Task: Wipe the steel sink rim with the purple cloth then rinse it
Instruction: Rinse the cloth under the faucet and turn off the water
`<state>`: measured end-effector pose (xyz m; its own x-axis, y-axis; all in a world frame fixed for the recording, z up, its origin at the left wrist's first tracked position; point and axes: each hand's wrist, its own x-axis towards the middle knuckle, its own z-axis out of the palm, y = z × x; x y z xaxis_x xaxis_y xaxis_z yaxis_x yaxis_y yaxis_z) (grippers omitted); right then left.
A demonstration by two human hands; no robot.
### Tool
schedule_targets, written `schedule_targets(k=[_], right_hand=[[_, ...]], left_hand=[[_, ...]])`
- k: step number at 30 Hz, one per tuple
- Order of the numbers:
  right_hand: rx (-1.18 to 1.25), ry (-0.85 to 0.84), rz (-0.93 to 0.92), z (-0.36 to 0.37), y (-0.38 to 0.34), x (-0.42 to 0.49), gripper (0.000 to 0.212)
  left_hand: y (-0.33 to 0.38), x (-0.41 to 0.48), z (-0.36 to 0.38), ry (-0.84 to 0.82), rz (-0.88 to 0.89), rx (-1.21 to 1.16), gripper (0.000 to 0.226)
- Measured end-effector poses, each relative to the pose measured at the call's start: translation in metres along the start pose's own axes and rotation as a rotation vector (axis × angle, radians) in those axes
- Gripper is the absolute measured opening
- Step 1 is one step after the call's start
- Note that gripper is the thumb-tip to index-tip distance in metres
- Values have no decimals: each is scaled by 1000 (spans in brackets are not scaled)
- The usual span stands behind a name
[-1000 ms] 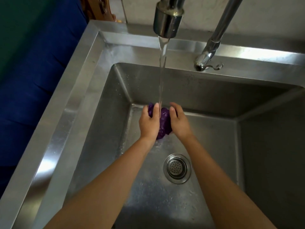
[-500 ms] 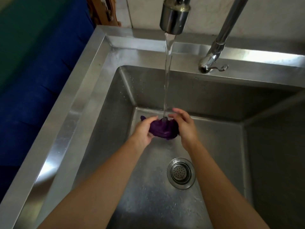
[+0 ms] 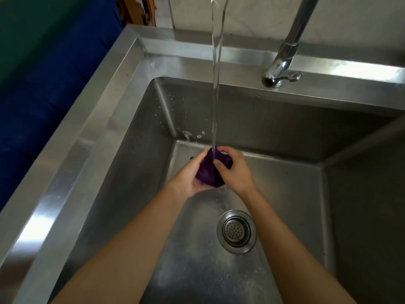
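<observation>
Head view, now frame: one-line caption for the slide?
Both bare hands, left hand and right hand, bunch a wet purple cloth under the running water stream inside the steel sink.

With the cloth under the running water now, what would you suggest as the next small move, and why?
Probably squeeze the bunched purple cloth between the left hand and right hand: the water stream lands on it, so wringing flushes it.
</observation>
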<state>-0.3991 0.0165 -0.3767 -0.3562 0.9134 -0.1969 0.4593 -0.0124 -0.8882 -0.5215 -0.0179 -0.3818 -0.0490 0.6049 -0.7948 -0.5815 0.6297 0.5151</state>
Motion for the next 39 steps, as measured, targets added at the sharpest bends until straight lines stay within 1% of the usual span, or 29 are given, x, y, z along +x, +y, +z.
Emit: schedule_targets(k=[3,5,7,9,11,12,14,16,17,18,19,21,22,23,24,25,26,28,29,31,32,33,34,35,36,38,39], right_hand=[[-80,62,-119,14,-5,-11,20],[-123,117,-118,20,-8,-12,20],[-173,170,-44,25,-7,-6,29],[-177,201,46,30,-2,4,35],[-58,212,164,34,5,14,37],[18,216,235,36,12,21,37],[118,164,364,33,24,31,38],[160,-8,499,25,31,33,45],[174,-98,550,20,33,32,49],[210,-151,569,14,35,31,51],[281,-171,556,9,37,29,47],[463,-135,464,-1,39,27,22],[513,-116,409,-5,40,27,14],[517,-116,356,-8,38,25,21],[482,-131,307,-10,35,23,30],[432,-154,270,-11,33,21,32],[385,-182,247,-12,30,17,28],[367,-223,240,-7,20,11,12],[398,-191,245,-3,16,10,7],[333,-25,261,7,14,12,19],[247,20,267,9,13,14,26],[187,17,276,8,13,16,30],[168,-26,291,6,12,16,32],[162,-79,290,3,14,17,35],[121,-120,260,-1,13,16,42],[-15,-170,134,-6,7,11,56],[-76,-182,54,-5,1,6,55]], left_hand=[[-12,18,12,253,101,24,25],[-21,25,17,292,128,-50,28],[-29,28,19,313,166,-74,37],[-32,34,17,394,244,-5,42],[-30,36,17,524,335,143,46],[-29,33,18,559,396,210,46],[-28,27,19,544,527,312,43],[-28,25,14,497,595,392,38],[-28,27,9,471,592,398,36],[-27,29,4,448,555,365,33],[-26,33,0,424,495,305,30],[-24,34,-3,341,334,83,22],[-22,31,-1,279,247,-23,21],[-21,28,-1,218,170,-93,26],[-19,28,-1,178,113,-127,35],[-18,30,-2,151,71,-155,44],[-16,31,-2,133,41,-166,49],[-12,32,1,120,14,-146,42],[-12,35,4,137,29,-119,36],[-15,42,9,208,110,-82,25],[-16,43,11,233,168,-76,23],[-17,44,12,231,219,-69,24],[-18,42,12,219,251,-66,28],[-17,40,11,203,266,-66,29],[-14,37,8,186,261,-69,27],[-8,36,3,156,166,-102,30],[-5,35,1,140,106,-112,36]])
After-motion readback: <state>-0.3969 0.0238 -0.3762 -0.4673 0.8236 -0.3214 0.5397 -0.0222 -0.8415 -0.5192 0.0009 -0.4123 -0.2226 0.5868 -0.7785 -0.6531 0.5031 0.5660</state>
